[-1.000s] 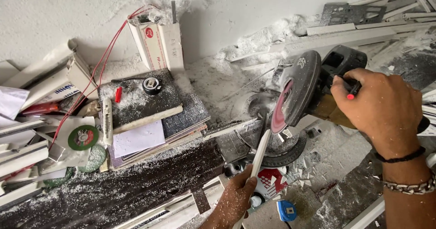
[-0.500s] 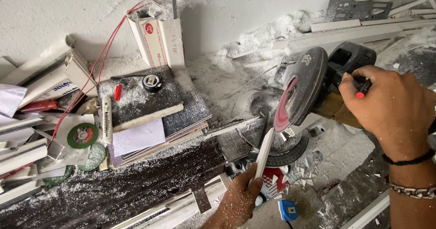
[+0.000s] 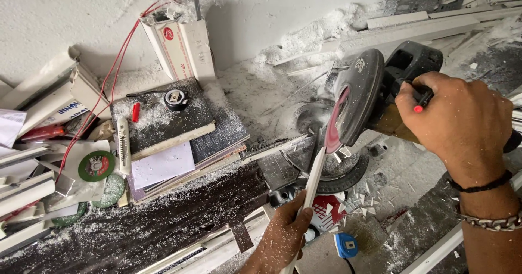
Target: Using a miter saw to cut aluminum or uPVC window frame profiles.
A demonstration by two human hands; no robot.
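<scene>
My right hand [image 3: 462, 119] grips the black handle of a mitre saw [image 3: 375, 89], a finger by its red trigger button. The saw's dark guard and reddish blade [image 3: 333, 130] are tilted down over the round saw base [image 3: 334, 173]. My left hand [image 3: 283, 236], dusted white, holds a thin white plastic strip [image 3: 312, 184] that runs up under the blade.
White sawdust covers the dark bench [image 3: 136, 230] and piles against the wall. Left lie stacked boards [image 3: 168, 130], a small tape measure [image 3: 176, 99], green cutting discs [image 3: 96, 166], white profile offcuts [image 3: 32, 100] and red wires. A blue plug [image 3: 346, 245] sits below the saw.
The saw head and my right hand have lifted slightly up and right. The left hand keeps the strip under the blade.
</scene>
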